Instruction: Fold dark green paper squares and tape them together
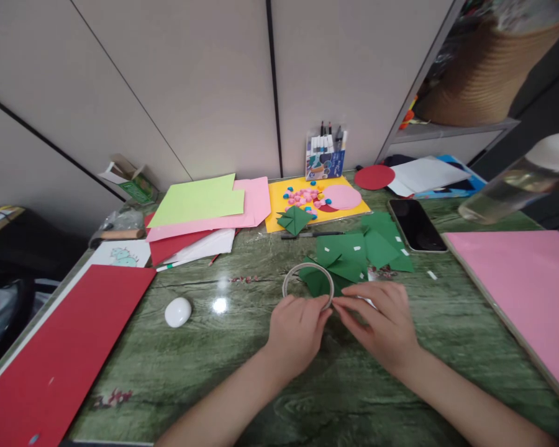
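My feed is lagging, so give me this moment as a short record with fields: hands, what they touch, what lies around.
left hand: pinching the near rim of the tape roll
right hand: fingertips meeting the left hand's at the roll
behind roll: folded green paper pieces
left of hands: white oval object
right: phone, pink sheet
surface: green table

Dark green paper pieces (354, 254) lie on a green wood-grain table (242, 372) (red sheet (65, 354) left, pink board (531, 292) right).

Bottle (517, 186) blurred, cut off right.
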Action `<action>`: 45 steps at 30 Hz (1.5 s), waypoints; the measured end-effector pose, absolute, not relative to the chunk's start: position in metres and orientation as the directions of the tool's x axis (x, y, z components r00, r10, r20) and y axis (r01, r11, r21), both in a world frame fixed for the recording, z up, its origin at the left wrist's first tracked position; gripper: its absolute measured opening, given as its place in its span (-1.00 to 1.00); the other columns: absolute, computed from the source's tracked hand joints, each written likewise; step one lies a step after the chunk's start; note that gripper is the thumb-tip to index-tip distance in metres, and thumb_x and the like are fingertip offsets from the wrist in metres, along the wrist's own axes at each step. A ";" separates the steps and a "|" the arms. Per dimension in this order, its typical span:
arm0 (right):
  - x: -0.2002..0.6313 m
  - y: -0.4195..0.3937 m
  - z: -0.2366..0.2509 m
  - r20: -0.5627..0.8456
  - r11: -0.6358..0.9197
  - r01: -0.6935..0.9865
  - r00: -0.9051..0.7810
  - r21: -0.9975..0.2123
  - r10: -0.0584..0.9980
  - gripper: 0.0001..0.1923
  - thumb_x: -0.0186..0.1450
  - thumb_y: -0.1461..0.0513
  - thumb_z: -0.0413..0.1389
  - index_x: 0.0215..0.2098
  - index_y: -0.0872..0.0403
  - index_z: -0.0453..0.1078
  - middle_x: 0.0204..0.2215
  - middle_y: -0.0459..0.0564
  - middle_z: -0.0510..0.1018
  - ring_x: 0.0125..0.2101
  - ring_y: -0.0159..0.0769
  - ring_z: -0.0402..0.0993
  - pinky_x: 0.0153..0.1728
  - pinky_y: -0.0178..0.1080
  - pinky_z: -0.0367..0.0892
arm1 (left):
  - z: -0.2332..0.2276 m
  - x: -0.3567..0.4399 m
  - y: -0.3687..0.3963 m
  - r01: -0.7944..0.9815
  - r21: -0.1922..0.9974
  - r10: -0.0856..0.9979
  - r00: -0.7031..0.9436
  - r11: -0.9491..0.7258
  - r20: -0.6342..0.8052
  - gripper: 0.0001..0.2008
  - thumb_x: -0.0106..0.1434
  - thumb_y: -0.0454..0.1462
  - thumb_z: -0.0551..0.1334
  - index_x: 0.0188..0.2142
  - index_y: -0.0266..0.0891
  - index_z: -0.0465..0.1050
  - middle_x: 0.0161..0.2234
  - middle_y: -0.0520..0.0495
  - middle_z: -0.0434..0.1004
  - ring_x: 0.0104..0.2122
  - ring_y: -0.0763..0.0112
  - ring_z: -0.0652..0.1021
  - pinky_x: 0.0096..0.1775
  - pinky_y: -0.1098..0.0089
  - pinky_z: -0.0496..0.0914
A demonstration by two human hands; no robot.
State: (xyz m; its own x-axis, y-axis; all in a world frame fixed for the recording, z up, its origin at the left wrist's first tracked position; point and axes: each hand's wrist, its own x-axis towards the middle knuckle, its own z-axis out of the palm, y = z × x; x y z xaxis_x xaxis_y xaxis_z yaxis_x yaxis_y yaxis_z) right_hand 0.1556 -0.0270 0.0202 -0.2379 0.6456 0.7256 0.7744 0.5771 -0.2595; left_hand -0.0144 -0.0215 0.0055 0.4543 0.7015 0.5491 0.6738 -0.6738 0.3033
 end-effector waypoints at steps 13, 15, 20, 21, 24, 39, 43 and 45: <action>0.151 -0.030 0.019 0.747 0.520 0.814 -0.174 -0.257 0.642 -0.90 0.09 0.31 0.21 -0.42 0.03 0.38 -0.46 -0.10 0.49 -0.38 -0.31 0.38 -0.28 -0.17 0.14 | 0.010 -0.015 -0.029 0.565 0.402 0.665 0.398 -0.721 0.632 -0.84 0.20 -0.40 0.14 -0.20 -0.32 0.37 -0.43 -0.06 0.57 -0.52 0.45 0.47 -0.44 0.39 0.26; 0.159 -0.024 0.020 0.741 0.484 0.840 -0.159 -0.245 0.652 -0.91 0.10 0.30 0.20 -0.42 0.03 0.39 -0.45 -0.08 0.49 -0.37 -0.29 0.38 -0.28 -0.16 0.15 | 0.012 -0.015 -0.031 0.536 0.413 0.648 0.385 -0.737 0.657 -0.85 0.20 -0.39 0.14 -0.21 -0.30 0.37 -0.46 -0.05 0.56 -0.54 0.46 0.46 -0.45 0.40 0.26; 0.182 -0.012 0.027 0.735 0.420 0.822 -0.003 -0.384 0.678 -0.89 0.16 0.31 0.16 -0.33 0.00 0.40 -0.36 -0.04 0.43 -0.30 -0.26 0.37 -0.27 -0.17 0.24 | 0.016 -0.027 -0.014 0.626 0.402 0.698 0.339 -0.668 0.631 -0.88 0.24 -0.32 0.11 -0.27 -0.26 0.41 -0.51 -0.05 0.53 -0.50 0.42 0.48 -0.41 0.40 0.28; 0.184 -0.012 0.028 0.723 0.449 0.801 -0.030 -0.396 0.690 -0.81 0.17 0.31 0.14 -0.24 0.00 0.39 -0.31 -0.02 0.42 -0.25 -0.24 0.37 -0.24 -0.16 0.26 | 0.015 -0.032 -0.005 0.697 0.406 0.757 0.306 -0.592 0.578 -0.86 0.25 -0.30 0.10 -0.26 -0.26 0.42 -0.47 -0.08 0.54 -0.46 0.39 0.49 -0.38 0.38 0.29; 0.182 -0.011 0.027 0.664 0.522 0.780 -0.191 -0.344 0.723 -0.47 0.14 0.25 0.17 0.07 0.07 0.20 -0.10 0.13 0.37 -0.08 -0.12 0.31 -0.12 -0.09 0.26 | 0.009 -0.049 0.024 0.870 0.362 0.901 0.183 -0.335 0.393 -0.80 0.27 -0.25 0.06 -0.24 -0.24 0.42 -0.38 -0.12 0.53 -0.35 0.27 0.47 -0.28 0.29 0.30; 0.182 -0.006 0.018 0.635 0.277 0.916 -0.031 -0.292 0.772 -0.34 0.19 0.28 0.11 0.20 0.03 -0.04 -0.50 -0.15 0.53 -0.45 -0.27 0.40 -0.23 -0.16 0.23 | 0.022 -0.009 -0.020 0.245 0.949 0.832 0.469 0.200 -0.296 -0.77 0.13 -0.12 0.20 -0.39 -0.27 0.44 -0.46 -0.06 0.45 -0.42 0.37 0.46 -0.34 0.34 0.34; 0.168 -0.019 0.018 0.614 0.317 0.849 0.010 -0.422 0.790 -0.23 0.13 0.30 0.15 0.23 0.05 -0.08 -0.55 -0.17 0.52 -0.47 -0.25 0.41 -0.26 -0.13 0.28 | 0.012 0.013 -0.037 -0.300 0.736 0.746 0.537 0.606 -0.395 -0.52 -0.08 -0.14 0.38 -0.16 -0.28 0.43 -0.19 -0.17 0.51 -0.26 0.30 0.52 -0.17 0.27 0.35; 0.161 -0.027 0.019 0.605 0.389 0.800 -0.042 -0.456 0.795 -0.20 0.13 0.32 0.14 0.25 0.02 -0.12 -0.55 -0.19 0.52 -0.49 -0.28 0.42 -0.25 -0.12 0.29 | 0.010 0.014 -0.034 -0.503 0.698 0.858 0.359 0.509 -0.368 -0.53 -0.09 -0.22 0.40 -0.14 -0.25 0.44 -0.10 -0.17 0.50 -0.12 0.26 0.49 -0.03 0.25 0.29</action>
State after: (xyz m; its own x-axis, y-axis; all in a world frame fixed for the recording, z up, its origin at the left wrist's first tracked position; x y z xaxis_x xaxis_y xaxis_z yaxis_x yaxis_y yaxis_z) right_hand 0.1610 -0.0270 0.0189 -0.0418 0.7948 0.6055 0.8004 0.3893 -0.4559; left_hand 0.0140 -0.0339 0.0102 0.3587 0.8580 -0.3677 -0.5029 0.5094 0.6982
